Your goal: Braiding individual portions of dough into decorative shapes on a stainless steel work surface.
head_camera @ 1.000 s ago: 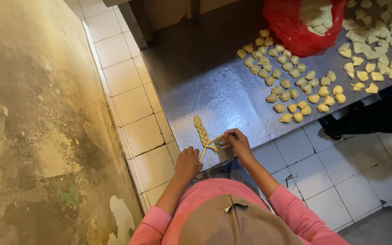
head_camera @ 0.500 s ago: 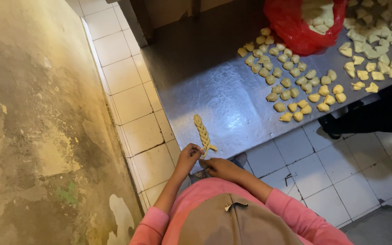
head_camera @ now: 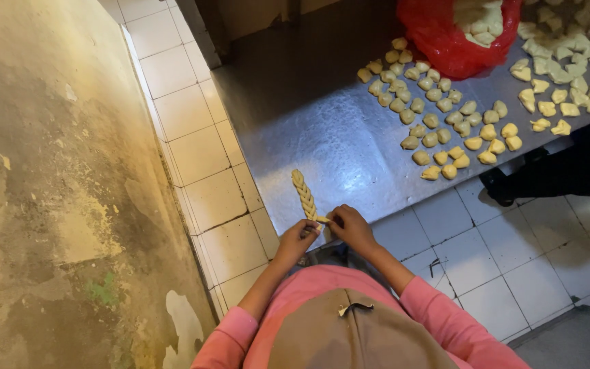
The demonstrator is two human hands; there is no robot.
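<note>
Landmark: a metal worktop (head_camera: pixel 322 130) is taken as the reference; its near edge is met by both hands.
Braided dough strip: a pale plaited strip (head_camera: pixel 303 193) is laid flat on the worktop at its near left corner, running away from the person, with the loose end at the worktop's edge.
Left hand: the left hand (head_camera: pixel 299 236) is held at the near edge of the worktop, its fingertips closed on the loose end of the strip.
Right hand: the right hand (head_camera: pixel 349 225) is held just beside the left at the same edge, its fingers curled together and pinched on the same end of the strip.
Small dough pieces: rows of small folded pieces (head_camera: pixel 438 123) are spread over the worktop's far right part, well apart from the strip.
Red bag: a red plastic bag (head_camera: pixel 445 41) with more dough in it is set at the far side of the worktop, touching the rows.
Further pieces: a second scatter of flatter pieces (head_camera: pixel 561 75) is seen at the worktop's right end.
Tiled wall: white tiles (head_camera: pixel 192 137) are seen along the worktop's left side.
Sleeves: pink sleeves (head_camera: pixel 233 328) are worn on both arms.
</note>
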